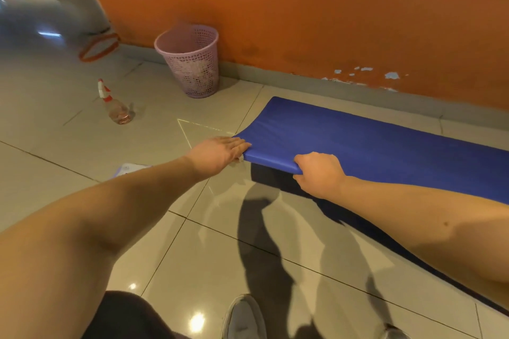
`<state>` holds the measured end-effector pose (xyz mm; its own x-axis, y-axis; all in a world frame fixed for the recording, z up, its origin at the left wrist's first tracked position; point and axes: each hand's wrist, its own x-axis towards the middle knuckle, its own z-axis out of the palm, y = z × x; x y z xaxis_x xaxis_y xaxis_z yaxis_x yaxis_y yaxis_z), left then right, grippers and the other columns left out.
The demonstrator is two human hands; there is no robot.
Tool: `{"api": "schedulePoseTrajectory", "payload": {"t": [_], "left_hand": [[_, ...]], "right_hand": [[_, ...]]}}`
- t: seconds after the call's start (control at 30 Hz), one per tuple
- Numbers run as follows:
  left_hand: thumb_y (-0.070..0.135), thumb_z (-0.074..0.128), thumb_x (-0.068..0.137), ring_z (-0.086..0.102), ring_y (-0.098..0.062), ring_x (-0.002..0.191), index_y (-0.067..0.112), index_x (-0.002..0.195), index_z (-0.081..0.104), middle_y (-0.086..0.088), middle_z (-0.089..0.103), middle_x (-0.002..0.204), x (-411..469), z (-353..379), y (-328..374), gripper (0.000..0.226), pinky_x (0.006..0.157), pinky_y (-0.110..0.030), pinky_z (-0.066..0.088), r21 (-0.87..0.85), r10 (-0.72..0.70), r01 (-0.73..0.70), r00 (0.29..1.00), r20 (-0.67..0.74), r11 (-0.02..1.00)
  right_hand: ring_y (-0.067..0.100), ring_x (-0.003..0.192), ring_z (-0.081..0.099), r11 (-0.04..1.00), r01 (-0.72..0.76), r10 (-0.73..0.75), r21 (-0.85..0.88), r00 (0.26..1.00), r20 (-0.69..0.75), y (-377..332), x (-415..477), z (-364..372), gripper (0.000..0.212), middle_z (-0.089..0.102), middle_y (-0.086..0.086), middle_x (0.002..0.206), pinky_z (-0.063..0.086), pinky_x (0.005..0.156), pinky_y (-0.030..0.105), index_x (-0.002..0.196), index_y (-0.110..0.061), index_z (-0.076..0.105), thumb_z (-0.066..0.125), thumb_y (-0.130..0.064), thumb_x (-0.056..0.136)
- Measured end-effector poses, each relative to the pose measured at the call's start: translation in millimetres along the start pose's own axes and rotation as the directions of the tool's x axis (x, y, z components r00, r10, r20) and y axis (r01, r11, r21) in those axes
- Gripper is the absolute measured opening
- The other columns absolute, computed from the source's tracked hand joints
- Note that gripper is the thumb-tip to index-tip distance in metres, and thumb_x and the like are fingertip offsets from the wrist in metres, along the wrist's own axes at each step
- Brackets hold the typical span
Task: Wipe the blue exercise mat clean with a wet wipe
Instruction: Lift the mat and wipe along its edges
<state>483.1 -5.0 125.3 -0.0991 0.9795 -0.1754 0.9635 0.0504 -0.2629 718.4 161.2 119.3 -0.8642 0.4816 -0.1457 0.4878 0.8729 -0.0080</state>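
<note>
Head view, from the left: a clear spray bottle (115, 107) with a red-and-white nozzle sits on the tile floor (55, 146). Farther off, a pink mesh basket (190, 63) stands by the orange wall (303, 22). My left hand (220, 153) reaches out with its fingers straight and close together, their tips against the near-left corner of the blue mat (371, 143) — a scrap of white shows under them, and I cannot tell what it is. The mat is smooth, padded and deep blue with a slight sheen, and it stretches away to the right along the wall. Its left end is raised off the floor, with dark shadow beneath. My right hand (319, 173) has its fingers curled over the mat's near edge, gripping it — just right of the left hand. Near me, my grey shoe (243, 316) rests on the tiles.
</note>
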Motion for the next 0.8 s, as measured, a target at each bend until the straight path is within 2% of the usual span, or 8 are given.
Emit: {"api": "schedulePoseTrajectory", "payload": {"t": [0.13,0.2,0.3,0.33,0.4,0.53,0.67,0.8], "left_hand": [[0.005,0.05,0.099,0.034,-0.021,0.147,0.018,0.159,0.018,-0.005,0.03,0.162,-19.0,2.3,-19.0,0.069,0.12,-0.032,0.027,0.0,-0.12,0.12,0.992,0.025,0.993],[0.014,0.046,0.104,0.045,-0.025,0.139,0.014,0.156,0.028,-0.009,0.041,0.156,-30.7,-3.9,-30.1,0.055,0.115,-0.033,0.035,-0.056,-0.27,0.274,0.96,0.071,0.96],[0.033,0.042,0.107,0.064,-0.03,0.111,0.013,0.139,0.051,-0.012,0.064,0.126,-57.6,-21.1,-48.2,0.039,0.089,-0.033,0.05,-0.094,-0.523,0.538,0.839,0.15,0.837],[0.037,0.044,0.105,0.067,-0.029,0.102,0.014,0.128,0.058,-0.01,0.068,0.115,-65.2,-25.6,-51.0,0.035,0.082,-0.032,0.051,-0.102,-0.557,0.577,0.813,0.171,0.811],[0.038,0.048,0.102,0.067,-0.029,0.096,0.015,0.113,0.064,-0.008,0.07,0.103,-70.0,-33.2,-45.3,0.03,0.079,-0.033,0.053,-0.177,-0.598,0.63,0.775,0.204,0.756],[0.024,0.049,0.101,0.063,-0.03,0.103,0.009,0.119,0.065,-0.01,0.067,0.111,-48.4,-38.8,-9.6,0.028,0.09,-0.038,0.053,-0.349,-0.525,0.61,0.792,0.313,0.712],[0.021,0.053,0.1,0.061,-0.028,0.108,0.011,0.125,0.061,-0.009,0.065,0.119,-28.5,-11.3,19.3,0.028,0.09,-0.036,0.051,-0.408,-0.443,0.578,0.811,0.382,0.707],[0.019,0.046,0.103,0.057,-0.032,0.118,0.006,0.13,0.059,-0.015,0.06,0.128,-12.5,27.1,38.1,0.033,0.093,-0.036,0.045,-0.441,-0.36,0.603,0.776,0.518,0.665]], "right_hand": [[0.021,0.077,0.062,1.0,0.007,-0.007,-0.009,1.0,0.01,-1.7,-0.6,1.3,0.014,0.063,-0.002,0.088,0.051,0.067,0.035,0.098,-0.023,0.053,0.056,-0.036,0.1],[0.021,0.078,0.061,1.0,0.003,-0.003,-0.007,1.0,0.012,-2.5,-2.2,-1.8,0.014,0.062,-0.002,0.089,0.05,0.067,0.034,0.1,-0.023,0.053,0.057,-0.036,0.099],[0.02,0.076,0.059,0.999,-0.034,0.034,0.03,0.999,0.011,-5.5,-11.4,-5.6,0.011,0.059,-0.002,0.088,0.045,0.064,0.033,0.098,-0.021,0.05,0.057,-0.029,0.098],[0.021,0.075,0.056,0.998,-0.042,0.041,0.036,0.999,0.029,-8.8,-16.5,-4.7,0.01,0.057,-0.002,0.087,0.041,0.061,0.032,0.097,-0.02,0.048,0.056,-0.026,0.097],[0.022,0.074,0.051,1.0,-0.025,0.025,0.002,0.996,0.086,-19.8,-23.9,1.4,0.01,0.049,-0.001,0.084,0.033,0.058,0.031,0.097,-0.019,0.043,0.054,-0.019,0.096],[0.024,0.081,0.05,0.994,0.022,0.004,-0.104,0.97,0.244,-45.6,-26.9,20.5,0.018,0.044,-0.001,0.083,0.035,0.062,0.033,0.105,-0.017,0.044,0.055,-0.008,0.094],[0.027,0.104,0.059,0.995,0.009,0.018,-0.095,0.962,0.272,-63.0,-20.5,50.6,0.028,0.06,0.006,0.114,0.037,0.072,0.035,0.12,-0.016,0.05,0.061,-0.011,0.094],[0.027,0.118,0.053,0.998,-0.006,0.022,-0.056,0.959,0.282,-70.6,-19.1,94.4,0.035,0.056,0.007,0.125,0.04,0.082,0.035,0.124,-0.015,0.049,0.065,-0.015,0.093]]}}
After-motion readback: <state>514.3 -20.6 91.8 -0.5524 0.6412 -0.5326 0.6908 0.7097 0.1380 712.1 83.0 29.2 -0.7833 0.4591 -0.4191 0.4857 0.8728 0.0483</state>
